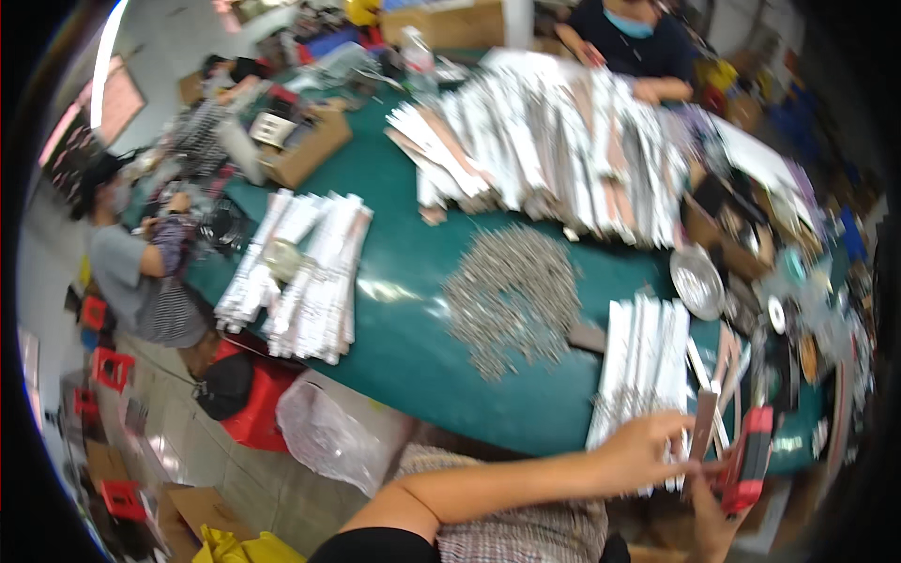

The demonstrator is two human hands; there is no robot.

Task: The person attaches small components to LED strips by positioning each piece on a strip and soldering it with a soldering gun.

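My left hand reaches across to the lower right. Its fingers are closed on a narrow brown strip that stands up between my hands. My right hand is low beside it, closed around a red and black hand tool, whose exact kind is blurred. The tool is close to the strip's lower end; I cannot tell if they touch. Just beyond my left hand lies a bundle of white strips, with small metal pieces on it.
A heap of small metal pieces lies mid-table. White strips form a bundle at left and a large pile at the back. A metal bowl stands right. One person sits opposite; another is at left.
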